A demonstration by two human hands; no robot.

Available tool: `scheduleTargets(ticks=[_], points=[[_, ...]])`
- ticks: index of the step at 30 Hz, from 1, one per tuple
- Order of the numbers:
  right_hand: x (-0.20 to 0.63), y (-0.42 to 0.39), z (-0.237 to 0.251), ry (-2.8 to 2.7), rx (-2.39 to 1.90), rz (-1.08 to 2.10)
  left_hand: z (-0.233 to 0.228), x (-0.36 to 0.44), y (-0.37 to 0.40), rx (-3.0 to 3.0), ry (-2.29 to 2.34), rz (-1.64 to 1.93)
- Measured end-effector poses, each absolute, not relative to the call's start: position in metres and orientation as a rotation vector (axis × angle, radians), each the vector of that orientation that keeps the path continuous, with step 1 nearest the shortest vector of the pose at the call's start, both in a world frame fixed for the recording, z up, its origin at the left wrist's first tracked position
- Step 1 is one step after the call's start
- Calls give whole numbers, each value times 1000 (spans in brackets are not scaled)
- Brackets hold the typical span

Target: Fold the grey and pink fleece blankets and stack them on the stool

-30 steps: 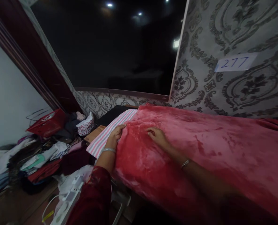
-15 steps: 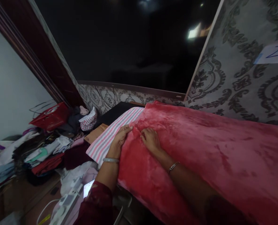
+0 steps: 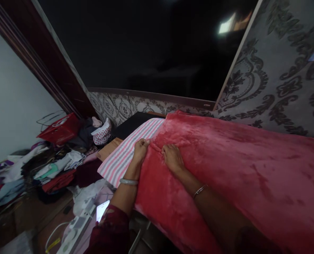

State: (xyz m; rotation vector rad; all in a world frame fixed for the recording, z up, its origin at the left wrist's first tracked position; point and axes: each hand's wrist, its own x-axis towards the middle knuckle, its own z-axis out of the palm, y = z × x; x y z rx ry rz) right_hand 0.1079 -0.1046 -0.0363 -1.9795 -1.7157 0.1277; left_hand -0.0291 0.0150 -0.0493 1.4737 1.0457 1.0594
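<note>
Left hand: the left hand (image 3: 140, 151) lay palm down at the near-left edge of the red blanket (image 3: 225, 169), fingers curled over that edge where it met the striped cloth (image 3: 130, 150). It pressed on the fabric; whether it pinched the edge could not be told.
Right hand: the right hand (image 3: 173, 158) rested flat on the blanket, fingers spread and unclenched, grasping nothing visible, just beside the left hand at its 3 o'clock.
Blanket position: the blanket lay under both hands and stretched away from them toward 3 o'clock across the raised surface, up to the patterned wall (image 3: 278, 77).
Blanket edge: the left edge ran from 12 o'clock to 6 o'clock past the left hand's fingertips, with a small ridge of fabric between the two hands.
Striped cloth: pink, white and grey stripes, showing from beneath the blanket at 9 o'clock of the left hand, touching its fingers.
Wrists: a bangle (image 3: 128, 181) sat on the left wrist and a bracelet (image 3: 200, 190) on the right.
Surroundings: a pile of clothes (image 3: 53, 169) lay at 9 o'clock, well apart from the hands, with a red bag (image 3: 60, 128) behind it.
Floor: a power strip (image 3: 76, 225) lay at 7 o'clock.
</note>
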Motion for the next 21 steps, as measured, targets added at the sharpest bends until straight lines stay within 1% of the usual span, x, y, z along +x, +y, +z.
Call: scheduleTargets(ticks=[5, 9, 11, 14, 17, 21], points=[[108, -109, -31, -1723, -1983, 168, -45, -31, 17, 1589, 1132, 994], [129, -141, -27, -1823, -1913, 113, -38, -30, 19, 1720, 1234, 978], [152, -172, -30, -1881, -1943, 35, -36, -29, 18, 1792, 1302, 981], [196, -235, -41, -1880, -2117, -55, -32, -29, 16, 1893, 1387, 953], [246, -304, -55, -1718, -2368, -114, -24, -30, 14, 1967, 1442, 875], [303, -388, -74, -1449, -2574, -240, -6, -26, 20, 1993, 1493, 711]])
